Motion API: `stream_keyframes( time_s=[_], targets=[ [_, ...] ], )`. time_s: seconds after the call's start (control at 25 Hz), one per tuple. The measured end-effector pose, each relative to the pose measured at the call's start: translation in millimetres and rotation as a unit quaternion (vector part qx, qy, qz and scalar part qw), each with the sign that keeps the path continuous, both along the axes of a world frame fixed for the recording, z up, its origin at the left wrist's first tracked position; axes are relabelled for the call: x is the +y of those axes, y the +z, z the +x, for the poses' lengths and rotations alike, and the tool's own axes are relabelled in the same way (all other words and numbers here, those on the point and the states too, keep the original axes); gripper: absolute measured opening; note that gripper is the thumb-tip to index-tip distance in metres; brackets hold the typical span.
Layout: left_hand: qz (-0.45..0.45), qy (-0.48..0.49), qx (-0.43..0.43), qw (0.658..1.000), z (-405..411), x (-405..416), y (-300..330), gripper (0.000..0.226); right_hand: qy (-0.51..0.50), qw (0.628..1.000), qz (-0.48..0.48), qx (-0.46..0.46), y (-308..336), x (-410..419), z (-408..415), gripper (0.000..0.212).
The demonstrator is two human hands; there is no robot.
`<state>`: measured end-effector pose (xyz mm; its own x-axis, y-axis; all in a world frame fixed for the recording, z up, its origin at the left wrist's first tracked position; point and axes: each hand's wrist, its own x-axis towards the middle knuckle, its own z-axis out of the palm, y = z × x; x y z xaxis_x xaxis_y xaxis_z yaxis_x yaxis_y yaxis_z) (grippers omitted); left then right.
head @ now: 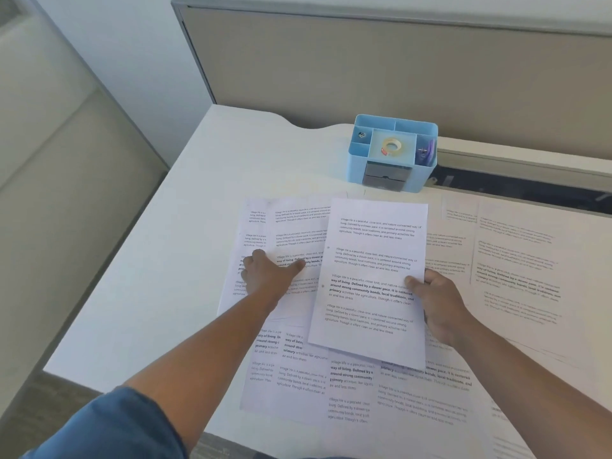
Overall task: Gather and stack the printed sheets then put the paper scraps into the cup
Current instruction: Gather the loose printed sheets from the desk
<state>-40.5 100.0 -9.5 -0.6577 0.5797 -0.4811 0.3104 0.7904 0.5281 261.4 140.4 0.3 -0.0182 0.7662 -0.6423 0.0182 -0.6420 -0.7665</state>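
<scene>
Several white printed sheets lie spread and overlapping on the white desk (172, 246). My right hand (437, 303) grips one printed sheet (371, 276) by its right edge, thumb on top, and holds it raised over the others. My left hand (268, 276) rests on a flat sheet (291, 233) at the left, with the forefinger stretched out onto the print and the other fingers bent. More sheets (516, 266) lie to the right and others (331, 385) near the front edge. No cup and no paper scraps show in view.
A light blue desk organiser (390, 150) stands at the back of the desk, holding a roll of tape and small items. Behind it runs a beige partition wall (364, 61). The desk's left edge drops off to the floor.
</scene>
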Motion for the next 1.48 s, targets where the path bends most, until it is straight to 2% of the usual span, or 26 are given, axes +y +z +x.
stream_keyframes(
  time_s=[0.16,0.36,0.48,0.64,0.76,1.2,1.36,1.48],
  targets=[
    [-0.043,0.002,0.021,0.999,-1,8,-4,0.095,-0.003,1.000,-0.010,0.002,-3,11,0,0.015],
    [-0.057,0.041,0.000,0.998,-6,18,-4,0.095,-0.005,1.000,-0.017,0.011,-5,19,1,0.018],
    [-0.028,0.072,-0.023,0.997,-8,19,-4,0.076,-0.007,1.000,-0.021,0.015,-7,21,2,0.019],
    [0.071,0.114,-0.061,0.989,-15,12,-4,0.044,-0.005,1.000,-0.014,0.007,-5,19,3,0.016],
    [0.105,0.120,-0.065,0.985,-18,7,1,0.033,-0.006,1.000,-0.014,0.005,-3,17,4,0.015],
    [0.127,0.112,-0.121,0.978,-22,-14,8,0.013,-0.005,1.000,0.012,-0.014,6,-1,11,0.017],
    [0.110,0.119,-0.120,0.979,-25,-22,3,0.025,-0.001,1.000,0.009,-0.026,3,-10,13,0.015],
    [0.130,0.114,-0.156,0.972,-29,-25,-1,0.027,-0.001,0.999,0.010,-0.031,3,-14,14,0.016]
  ],
)
